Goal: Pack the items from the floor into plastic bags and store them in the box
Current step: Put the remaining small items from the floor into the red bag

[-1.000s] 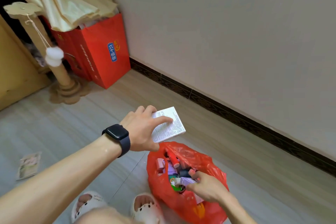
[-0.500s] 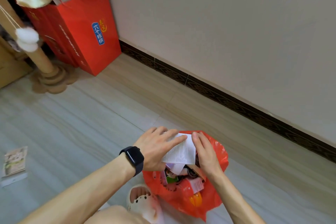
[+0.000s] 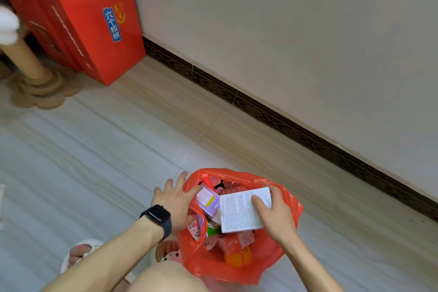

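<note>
A red plastic bag [image 3: 237, 256] sits open on pale floor tiles [image 3: 94, 161], in front of the person's knees. Bare floor lies to its left and beyond it. A grey wall [image 3: 284, 31] with a dark patterned skirting board [image 3: 284, 114] runs diagonally past on the right, near the bag. A red paper gift bag [image 3: 94, 23] and a cardboard scratching post [image 3: 30, 71] stand well apart in the far left corner.

A white printed leaflet [image 3: 239, 211] lies nearly flat across the bag's mouth, print up, its longer side running roughly left to right. The right hand [image 3: 275, 216] pinches it, thumb on top. The left hand [image 3: 176, 199], wearing a black watch [image 3: 157, 217], has let go of the leaflet it held half a second ago. Its fingers are now spread at the bag's left rim, beside a purple box [image 3: 208, 199].
</note>
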{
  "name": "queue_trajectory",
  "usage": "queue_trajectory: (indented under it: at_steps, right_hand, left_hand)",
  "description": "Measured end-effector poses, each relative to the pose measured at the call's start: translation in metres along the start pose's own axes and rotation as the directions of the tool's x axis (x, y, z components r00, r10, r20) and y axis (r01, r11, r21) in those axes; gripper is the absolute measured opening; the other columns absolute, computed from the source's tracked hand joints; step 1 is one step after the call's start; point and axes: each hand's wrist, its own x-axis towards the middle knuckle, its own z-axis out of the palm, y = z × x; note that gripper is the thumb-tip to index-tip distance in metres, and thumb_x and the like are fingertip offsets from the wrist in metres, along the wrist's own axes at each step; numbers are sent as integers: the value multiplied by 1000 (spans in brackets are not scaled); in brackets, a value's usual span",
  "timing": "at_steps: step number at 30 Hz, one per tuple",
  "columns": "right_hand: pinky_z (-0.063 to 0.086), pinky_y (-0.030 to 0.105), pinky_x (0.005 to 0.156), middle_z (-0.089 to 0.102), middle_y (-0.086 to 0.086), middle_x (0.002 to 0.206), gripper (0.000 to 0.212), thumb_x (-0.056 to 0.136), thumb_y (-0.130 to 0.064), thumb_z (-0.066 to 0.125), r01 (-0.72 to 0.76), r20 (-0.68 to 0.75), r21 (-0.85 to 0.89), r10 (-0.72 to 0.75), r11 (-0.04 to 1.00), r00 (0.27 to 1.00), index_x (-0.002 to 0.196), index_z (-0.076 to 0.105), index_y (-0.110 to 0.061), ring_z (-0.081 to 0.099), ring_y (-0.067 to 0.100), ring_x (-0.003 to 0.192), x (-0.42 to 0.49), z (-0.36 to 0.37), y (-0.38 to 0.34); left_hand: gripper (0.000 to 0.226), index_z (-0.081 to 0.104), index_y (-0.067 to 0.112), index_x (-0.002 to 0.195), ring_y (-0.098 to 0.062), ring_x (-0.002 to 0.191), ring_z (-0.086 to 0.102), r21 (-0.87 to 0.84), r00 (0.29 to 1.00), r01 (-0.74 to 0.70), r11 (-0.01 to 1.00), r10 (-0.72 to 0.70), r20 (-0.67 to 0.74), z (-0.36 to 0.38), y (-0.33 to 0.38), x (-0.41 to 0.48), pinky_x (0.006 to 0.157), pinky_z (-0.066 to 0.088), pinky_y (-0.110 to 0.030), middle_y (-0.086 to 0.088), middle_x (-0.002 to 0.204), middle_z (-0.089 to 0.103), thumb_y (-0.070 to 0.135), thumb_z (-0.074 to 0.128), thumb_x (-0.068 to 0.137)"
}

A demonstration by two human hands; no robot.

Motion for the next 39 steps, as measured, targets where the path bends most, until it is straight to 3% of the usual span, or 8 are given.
queue_trajectory:
  at_steps: [6,12,17,22,26,30,36,39]
  right_hand:
    - [42,28,90,52,-7,134,77,88,-47,60,266,265,-312,-185,912,946,155,26,-31,54,19,122,-5,5,-15]
    - [39,47,102,27,19,155,106,70,-58,64,4,-190,-613,-153,790,970,156,10,-29,37,36,134,-27,-8,18]
    - [48,35,67,68,9,79,8,91,-9,51,-264,128,125,249,956,960,92,58,-12,60,22,64,-16,-22,-2]
    - [20,17,35,47,-4,53,19,90,-9,52,-84,153,571,-6,817,988,74,49,-17,27,6,38,10,-54,-121]
    - [24,17,35,73,0,79,9,94,-3,53,69,51,736,-156,673,986,99,58,-7,33,5,41,10,-73,-167]
    - [29,22,41,60,-2,78,24,91,-7,62,11,123,475,-79,880,989,113,63,-17,40,10,51,13,-60,-169]
    - [33,22,42,65,0,89,45,82,12,49,194,-39,648,-222,737,974,100,72,-22,44,6,49,36,-36,-213]
    - [36,24,48,62,-5,89,39,87,3,45,232,77,331,-271,915,960,101,71,-23,47,9,58,48,-15,-226]
  left_hand:
    - [39,56,33,109,-24,114,43,-91,984,9,996,-24,-174,-9,-5,-8,85,42,-39,0,130,36,62,38,92]
    - [41,59,34,97,-19,80,63,-565,985,89,820,-156,-71,-35,-29,-5,73,51,-30,5,87,63,70,44,88]
    - [33,64,22,108,-12,69,71,-974,999,48,222,-34,42,-64,-20,-12,56,48,-16,0,86,77,48,46,99]
    - [27,55,11,104,-13,41,55,-951,984,-35,-308,-178,22,-126,-20,-18,45,49,-21,-8,101,74,33,40,105]
    - [32,59,10,109,-9,30,23,-996,982,75,-43,-173,81,-171,-68,-33,38,34,-18,-13,104,73,-3,32,99]
    - [19,64,6,102,-11,36,22,-979,939,178,98,-314,139,-184,-110,-64,44,23,-20,-13,94,70,5,46,95]
    - [13,61,16,86,-11,38,24,-948,830,-215,-235,-556,-50,-203,-150,-70,49,28,-26,1,69,41,28,66,87]
    - [7,68,12,86,-14,41,39,-978,857,-9,207,-503,-114,-182,-152,-73,43,30,-20,-3,73,57,19,68,88]
